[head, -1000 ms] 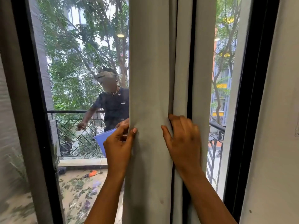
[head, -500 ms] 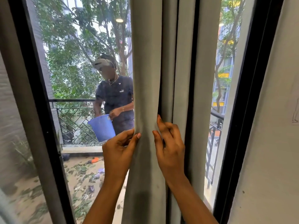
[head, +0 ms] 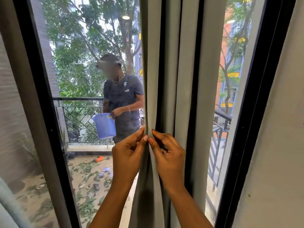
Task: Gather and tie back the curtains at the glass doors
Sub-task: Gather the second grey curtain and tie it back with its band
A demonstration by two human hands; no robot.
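Curtain (head: pixel 152 79) fold pinched by left hand (head: pixel 128 157) and right hand (head: pixel 170 160); step wanted pleats stacked evenly, bunch squeezed tight before tying.

- A person (head: pixel 122 99) in a dark T-shirt is standing at centre frame on a balcony, holding a blue bucket (head: pixel 105 126).
- A black railing (head: pixel 79 98) is running behind, with leafy trees (head: pixel 85 46) filling the upper left.
- Fallen leaves (head: pixel 92 178) are littering the floor at lower left, near an orange object (head: pixel 100 159).
- An orange-and-grey building (head: pixel 230 71) is showing at right.
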